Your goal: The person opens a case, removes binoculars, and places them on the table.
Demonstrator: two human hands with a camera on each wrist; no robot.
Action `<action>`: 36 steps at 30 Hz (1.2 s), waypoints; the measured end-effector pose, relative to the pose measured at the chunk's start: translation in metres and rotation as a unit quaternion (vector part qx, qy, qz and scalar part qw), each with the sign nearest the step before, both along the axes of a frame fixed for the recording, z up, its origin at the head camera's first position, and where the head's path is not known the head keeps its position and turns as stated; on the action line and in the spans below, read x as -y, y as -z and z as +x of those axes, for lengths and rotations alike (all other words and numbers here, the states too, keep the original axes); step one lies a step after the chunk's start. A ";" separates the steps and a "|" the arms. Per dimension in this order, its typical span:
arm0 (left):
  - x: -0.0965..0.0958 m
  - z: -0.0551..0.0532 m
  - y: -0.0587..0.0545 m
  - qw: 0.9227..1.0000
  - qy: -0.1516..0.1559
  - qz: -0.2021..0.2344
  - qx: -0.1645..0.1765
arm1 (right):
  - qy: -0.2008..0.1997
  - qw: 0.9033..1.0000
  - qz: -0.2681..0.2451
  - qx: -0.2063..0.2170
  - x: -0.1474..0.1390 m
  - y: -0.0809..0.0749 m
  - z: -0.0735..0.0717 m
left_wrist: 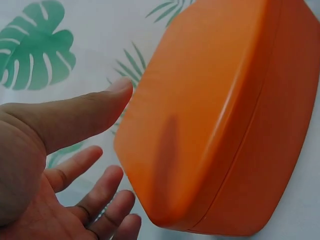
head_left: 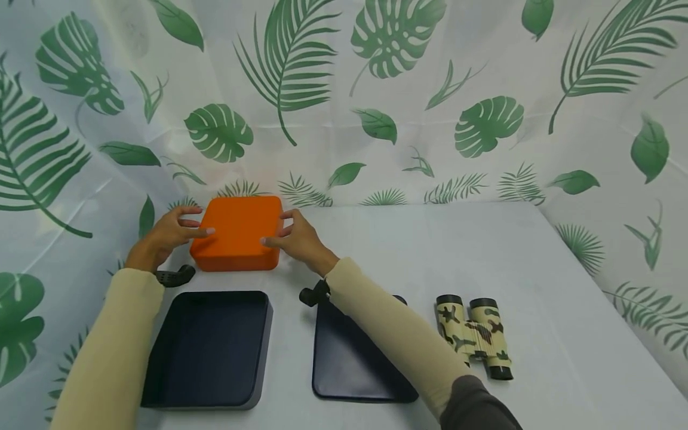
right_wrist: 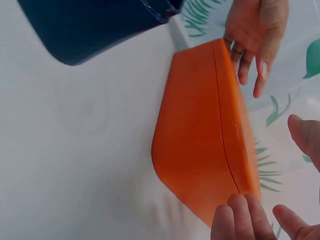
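An orange lidded box point(head_left: 236, 230) sits at the back left of the table, its lid on and a thin seam running round its side point(left_wrist: 250, 130). At its left side is my left hand point(head_left: 171, 234), fingers spread and the thumb over the lid's edge. My right hand point(head_left: 301, 239) is at the opposite side, fingertips right at the box wall and thumb over the top. In the right wrist view, the right fingers point(right_wrist: 240, 217) overlap the box's lower end, while the left hand point(right_wrist: 255, 37) shows beyond its far end.
Nearer to me stands an uncovered dark navy box point(head_left: 209, 352). Right of it lies a flat navy lid point(head_left: 355, 364), partly hidden under my right forearm. Camouflage binoculars point(head_left: 475, 334) lie farther right. A leaf-patterned curtain point(head_left: 408, 149) hangs behind the white table point(head_left: 537, 269).
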State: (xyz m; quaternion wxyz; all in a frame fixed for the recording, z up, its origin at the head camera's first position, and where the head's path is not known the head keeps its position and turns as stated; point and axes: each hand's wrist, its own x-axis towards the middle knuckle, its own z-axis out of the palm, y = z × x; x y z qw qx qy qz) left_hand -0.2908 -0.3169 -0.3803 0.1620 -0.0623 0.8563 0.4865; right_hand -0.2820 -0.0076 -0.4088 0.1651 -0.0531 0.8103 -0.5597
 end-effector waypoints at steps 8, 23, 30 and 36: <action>0.002 -0.007 0.004 0.999 -0.010 0.030 0.015 | 0.014 1.000 -0.011 0.017 0.009 0.002 -0.012; 0.006 -0.020 0.019 0.997 -0.027 0.069 0.037 | 0.061 0.996 -0.014 0.064 0.023 0.006 -0.036; 0.004 -0.023 0.027 0.994 -0.034 0.092 0.054 | 0.069 0.995 -0.009 0.075 0.026 0.009 -0.045; 0.005 -0.026 0.028 0.992 -0.035 0.103 0.062 | 0.090 0.991 -0.033 0.089 0.030 0.008 -0.050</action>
